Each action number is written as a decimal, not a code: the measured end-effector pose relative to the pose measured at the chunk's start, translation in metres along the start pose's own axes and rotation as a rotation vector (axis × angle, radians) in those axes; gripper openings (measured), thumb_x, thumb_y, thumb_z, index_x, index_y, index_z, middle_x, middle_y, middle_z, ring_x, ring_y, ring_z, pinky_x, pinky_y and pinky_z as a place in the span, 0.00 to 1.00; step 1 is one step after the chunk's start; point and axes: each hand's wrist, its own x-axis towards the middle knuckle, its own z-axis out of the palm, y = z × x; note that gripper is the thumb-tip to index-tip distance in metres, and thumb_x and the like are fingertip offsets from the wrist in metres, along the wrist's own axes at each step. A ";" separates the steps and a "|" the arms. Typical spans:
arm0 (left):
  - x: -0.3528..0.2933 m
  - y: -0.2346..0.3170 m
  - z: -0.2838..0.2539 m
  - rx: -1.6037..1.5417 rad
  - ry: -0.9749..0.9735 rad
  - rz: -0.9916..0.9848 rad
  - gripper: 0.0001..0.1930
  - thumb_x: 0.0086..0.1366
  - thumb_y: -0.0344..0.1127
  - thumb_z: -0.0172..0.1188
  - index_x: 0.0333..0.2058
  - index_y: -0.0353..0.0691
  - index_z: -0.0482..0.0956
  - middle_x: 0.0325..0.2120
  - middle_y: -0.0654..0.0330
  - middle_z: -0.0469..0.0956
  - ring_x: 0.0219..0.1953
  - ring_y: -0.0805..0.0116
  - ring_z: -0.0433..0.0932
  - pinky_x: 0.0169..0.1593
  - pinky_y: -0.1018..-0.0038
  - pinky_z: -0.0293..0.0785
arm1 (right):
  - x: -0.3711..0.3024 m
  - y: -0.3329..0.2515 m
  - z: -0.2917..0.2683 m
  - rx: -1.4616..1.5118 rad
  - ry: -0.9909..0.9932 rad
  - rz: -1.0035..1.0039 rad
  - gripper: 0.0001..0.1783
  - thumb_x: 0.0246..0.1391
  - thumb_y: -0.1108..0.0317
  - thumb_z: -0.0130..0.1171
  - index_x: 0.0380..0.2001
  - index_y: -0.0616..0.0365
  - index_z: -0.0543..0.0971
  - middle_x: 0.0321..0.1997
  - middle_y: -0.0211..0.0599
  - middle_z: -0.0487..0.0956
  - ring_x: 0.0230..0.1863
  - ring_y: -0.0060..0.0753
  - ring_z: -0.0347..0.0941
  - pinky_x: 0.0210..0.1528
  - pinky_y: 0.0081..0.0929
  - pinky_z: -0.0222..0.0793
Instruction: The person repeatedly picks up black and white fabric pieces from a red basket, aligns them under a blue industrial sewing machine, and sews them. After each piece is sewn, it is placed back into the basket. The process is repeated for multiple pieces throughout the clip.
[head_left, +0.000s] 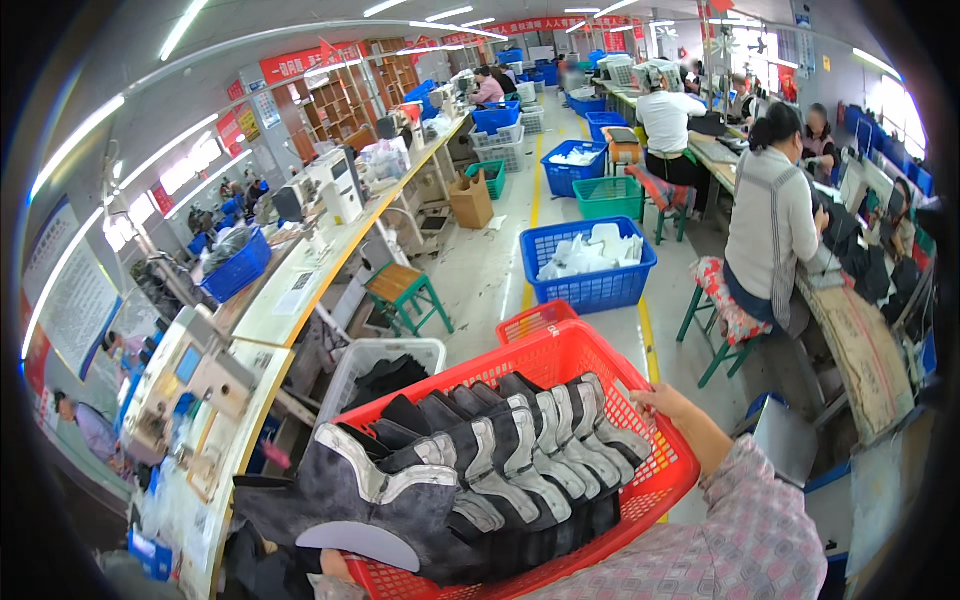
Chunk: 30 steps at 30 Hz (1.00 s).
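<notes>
A red plastic basket sits close in front of me, slanting from lower left to upper right. Black pieces with whitish shaped strips, looking like shoe uppers, overlap in a row inside it. At the left end, a larger black piece with a pale half-round patch sticks out over the rim. My right hand is closed over the basket's right rim, thumb on top. Low down, my left hand grips the basket's near left corner; most of its fingers are hidden under the black piece.
A white crate with black pieces stands behind the basket. Ahead on the floor are a blue basket and a green stool. A long workbench with sewing machines runs along the left. At right, a seated person works at another bench.
</notes>
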 end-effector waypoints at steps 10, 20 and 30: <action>0.298 0.113 0.141 0.135 -0.203 -0.052 0.16 0.59 0.46 0.41 0.34 0.39 0.68 0.25 0.55 0.71 0.24 0.62 0.70 0.28 0.63 0.69 | 0.185 -0.071 0.002 0.288 0.234 0.064 0.12 0.46 0.64 0.55 0.28 0.63 0.70 0.16 0.32 0.68 0.14 0.21 0.62 0.13 0.18 0.58; 0.531 0.251 0.250 0.148 -0.162 -0.032 0.16 0.59 0.46 0.42 0.33 0.38 0.68 0.24 0.56 0.71 0.22 0.62 0.70 0.26 0.64 0.69 | 0.444 -0.229 -0.017 0.208 0.252 0.070 0.11 0.44 0.64 0.57 0.24 0.60 0.72 0.15 0.30 0.68 0.14 0.21 0.63 0.14 0.18 0.61; 0.799 0.329 0.331 0.112 -0.099 -0.027 0.16 0.58 0.45 0.42 0.33 0.38 0.68 0.23 0.56 0.71 0.21 0.63 0.70 0.25 0.65 0.69 | 0.683 -0.312 -0.018 0.187 0.358 0.063 0.15 0.44 0.62 0.57 0.20 0.65 0.72 0.14 0.35 0.70 0.12 0.24 0.64 0.11 0.21 0.60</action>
